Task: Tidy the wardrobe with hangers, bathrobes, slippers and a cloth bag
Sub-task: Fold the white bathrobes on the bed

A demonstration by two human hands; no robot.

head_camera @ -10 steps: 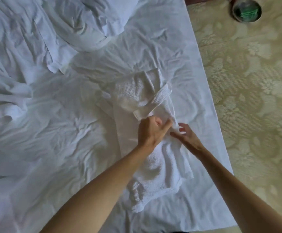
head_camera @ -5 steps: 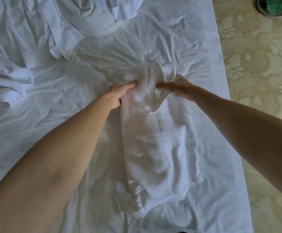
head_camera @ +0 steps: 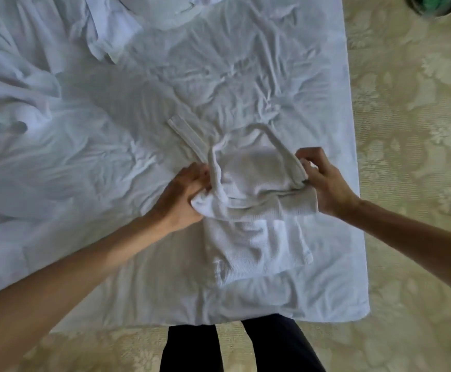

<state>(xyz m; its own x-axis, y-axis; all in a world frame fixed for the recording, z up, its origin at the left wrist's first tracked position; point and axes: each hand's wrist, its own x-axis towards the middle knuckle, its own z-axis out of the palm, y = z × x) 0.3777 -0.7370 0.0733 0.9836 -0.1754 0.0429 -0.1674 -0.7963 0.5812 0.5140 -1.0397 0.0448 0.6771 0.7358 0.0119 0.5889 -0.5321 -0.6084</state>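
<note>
A round container with something green inside is cut off by the top edge of the view, well beyond the far right corner of the bed, so what it is cannot be made out. A pillow at the head of the bed is also cropped by the top edge, and a bunched white duvet runs off the left side. The person's dark trouser legs show only from about the knee down, just below the near edge of the bed, standing on a pale floral carpet.

White on white makes the folds hard to separate, but a waffle-weave bathrobe lies near the right edge of the bed, close to its foot, folded into a narrow bundle. Its far end is doubled back toward the person. The bathrobe's belt trails off up and to the left of the bundle across the sheet, and a loop of it arches over the bundle's far end.

The left hand is curled closed on the left side of the folded-over part, fingers wrapped into the fabric, so its fingertips are hidden. The right hand grips the right side of the same fold, thumb and fingers pinched around the cloth and the belt loop where it comes down. Both forearms reach in from the lower corners, bare.
</note>
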